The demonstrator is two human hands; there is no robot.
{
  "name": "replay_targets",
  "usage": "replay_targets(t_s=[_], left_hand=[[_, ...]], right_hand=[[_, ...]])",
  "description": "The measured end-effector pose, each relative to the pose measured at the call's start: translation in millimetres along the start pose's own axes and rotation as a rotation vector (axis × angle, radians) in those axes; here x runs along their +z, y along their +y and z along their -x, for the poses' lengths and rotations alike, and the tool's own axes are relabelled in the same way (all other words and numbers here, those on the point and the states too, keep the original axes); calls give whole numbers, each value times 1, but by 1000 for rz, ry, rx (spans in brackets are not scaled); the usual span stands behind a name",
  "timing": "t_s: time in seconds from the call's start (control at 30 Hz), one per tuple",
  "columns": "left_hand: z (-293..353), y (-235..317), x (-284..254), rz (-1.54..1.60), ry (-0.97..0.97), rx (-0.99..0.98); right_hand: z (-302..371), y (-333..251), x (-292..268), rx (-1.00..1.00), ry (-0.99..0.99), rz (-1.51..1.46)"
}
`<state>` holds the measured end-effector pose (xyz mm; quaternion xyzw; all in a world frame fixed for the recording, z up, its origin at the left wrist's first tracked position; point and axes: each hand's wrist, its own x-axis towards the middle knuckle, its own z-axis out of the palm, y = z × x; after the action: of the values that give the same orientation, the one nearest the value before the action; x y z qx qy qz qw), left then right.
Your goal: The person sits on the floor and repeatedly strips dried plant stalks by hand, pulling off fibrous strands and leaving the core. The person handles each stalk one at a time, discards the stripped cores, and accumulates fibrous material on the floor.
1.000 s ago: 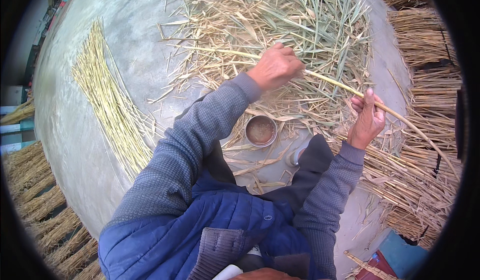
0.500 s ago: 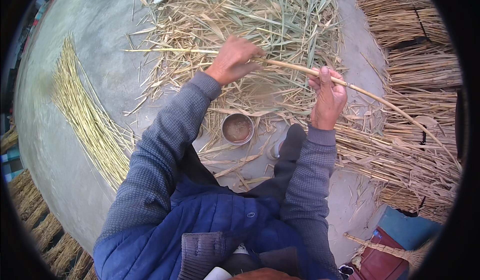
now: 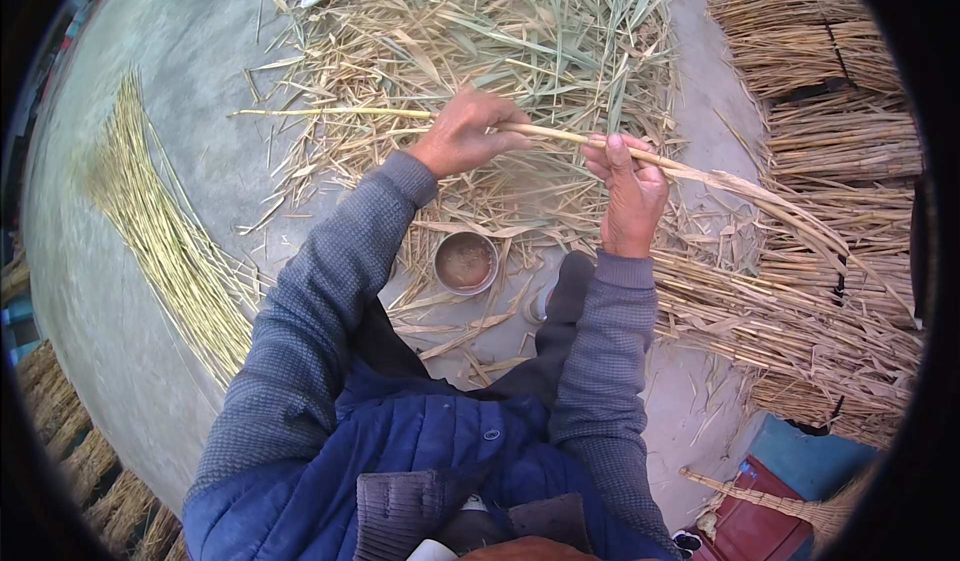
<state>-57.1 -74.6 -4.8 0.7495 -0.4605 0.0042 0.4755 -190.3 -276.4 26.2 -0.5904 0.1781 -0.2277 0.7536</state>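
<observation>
**Reed stalk held across 2 hands, over a littered concrete floor**

1. Grey concrete floor (image 3: 180, 81): bare at the left, covered elsewhere.
2. Heap of loose pale straw and stripped leaf blades (image 3: 520, 31): spread across the top centre, directly beneath both hands.
3. Tied brown bundles of dry reed (image 3: 830, 61): stacked along the right rim, with more lying flat at lower right.
4. Row of clean yellow-green stalks (image 3: 170, 251): laid side by side at the left, well apart from the heap.
5. Long thin pale-yellow reed stalk (image 3: 340, 113): held level above the heap, bare tip pointing left, the far end trailing dry leaf sheath (image 3: 770, 201) to the right.
6. Left hand (image 3: 465, 133): closed around the stalk near its middle.
7. Right hand (image 3: 632, 196): fingers pinching the stalk just right of the left hand, where the sheath begins.
8. Small round metal cup of brown liquid (image 3: 466, 261): standing on the floor below the hands.

Handling, as judged: the stalk looks very light, stiff along its length yet prone to snap or kink if bent sharply. The smooth bare section may slip. Best gripped with 2 hands close together, as here. The sheath looks brittle and papery.
</observation>
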Motion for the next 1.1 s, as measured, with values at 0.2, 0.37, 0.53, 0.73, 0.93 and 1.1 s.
replay_targets(t_s=[0.2, 0.37, 0.53, 0.73, 0.93, 1.1], left_hand=[[-7, 6, 11, 298, -30, -385], [-10, -22, -7, 693, 387, -474], [0, -45, -23, -455, 212, -107], [1, -31, -15, 74, -183, -265], [-4, -30, 8, 156, -56, -297], [-4, -28, 12, 495, -15, -528]], right_hand=[[1, 3, 0, -45, 35, 65], [-4, 6, -19, 12, 138, 46], [-8, 6, -27, 35, 122, 94], [-14, 3, -22, 3, 170, 178], [-11, -1, -18, -17, 189, 231], [-9, -3, -18, -16, 167, 201]])
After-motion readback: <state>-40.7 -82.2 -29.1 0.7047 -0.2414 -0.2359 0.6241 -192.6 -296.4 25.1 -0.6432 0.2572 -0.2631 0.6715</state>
